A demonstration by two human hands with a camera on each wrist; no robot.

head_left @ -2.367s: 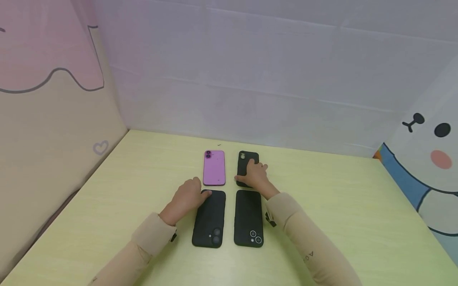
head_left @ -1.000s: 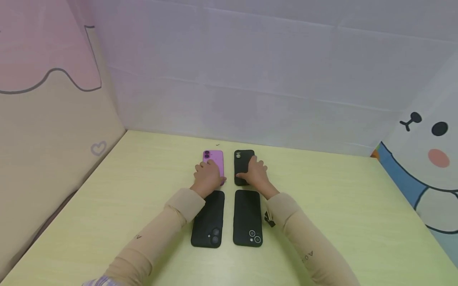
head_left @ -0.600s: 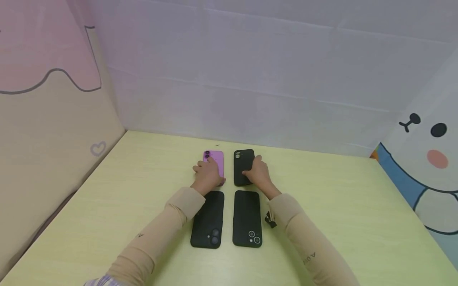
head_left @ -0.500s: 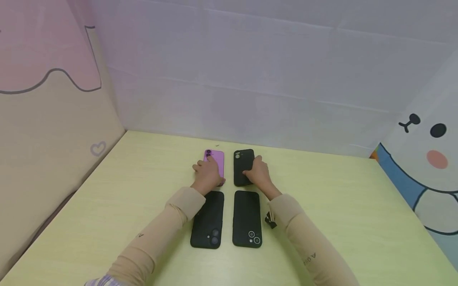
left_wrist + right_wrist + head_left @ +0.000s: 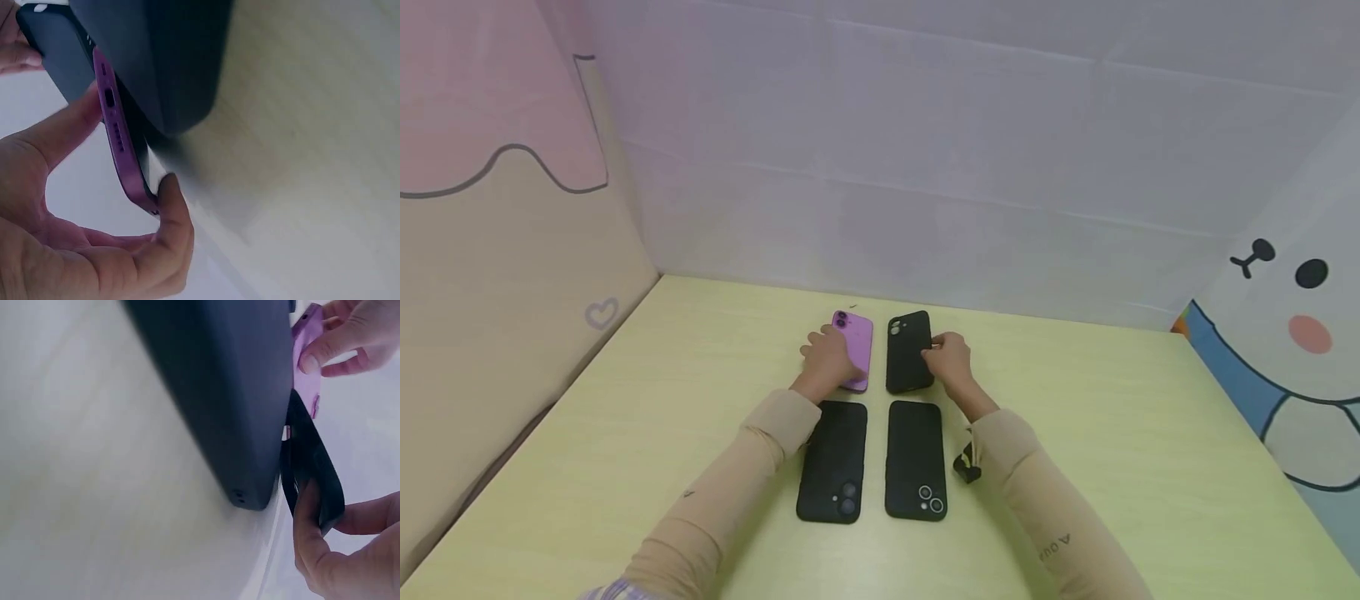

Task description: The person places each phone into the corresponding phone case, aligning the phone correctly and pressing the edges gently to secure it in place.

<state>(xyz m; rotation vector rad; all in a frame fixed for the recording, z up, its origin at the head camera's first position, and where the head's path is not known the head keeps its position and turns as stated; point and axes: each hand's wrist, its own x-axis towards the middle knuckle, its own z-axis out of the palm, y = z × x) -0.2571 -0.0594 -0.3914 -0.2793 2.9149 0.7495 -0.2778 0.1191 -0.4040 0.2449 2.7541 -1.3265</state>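
A purple phone [image 5: 861, 337] stands in the back row with its camera side up. My left hand [image 5: 825, 360] grips it by its long edges, and in the left wrist view one side of the phone [image 5: 125, 156] is raised off the table. Beside it is a black phone case [image 5: 907, 354] with camera cutouts. My right hand [image 5: 951, 362] pinches the case's right edge between thumb and fingers. In the right wrist view the case [image 5: 315, 465] is tilted up, showing its hollow inside.
Two black phones, one at front left [image 5: 833, 458] and one at front right [image 5: 915, 454], lie camera side up below the forearms. The pale yellow table [image 5: 1097, 433] meets a white back sheet [image 5: 962, 192] and printed side panels.
My left hand has come from the front left phone to the purple phone and tilted it. My right hand has shifted to the case's right edge, which is now raised.
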